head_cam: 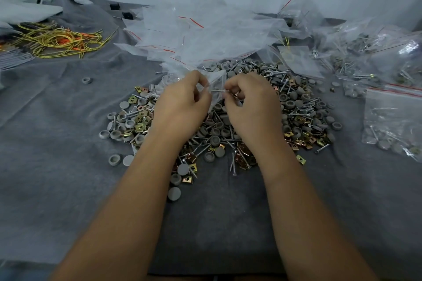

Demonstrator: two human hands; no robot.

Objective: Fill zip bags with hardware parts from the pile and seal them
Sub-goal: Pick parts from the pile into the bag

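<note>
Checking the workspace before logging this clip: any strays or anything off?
A few strays: one grey cap lies alone on the cloth, left of the pile; another cap sits just below it. Otherwise normal: both hands work a screw into a bag.

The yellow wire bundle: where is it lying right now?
In the head view, the yellow wire bundle lies far left on the grey cloth, left of the empty zip bags, away from the hardware pile.

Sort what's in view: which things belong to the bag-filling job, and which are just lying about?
Job: left hand holding open bag; right hand feeding in screw; hardware pile; empty zip bags; filled bags.

Lying about: yellow and orange wires; stray grey cap.
</note>
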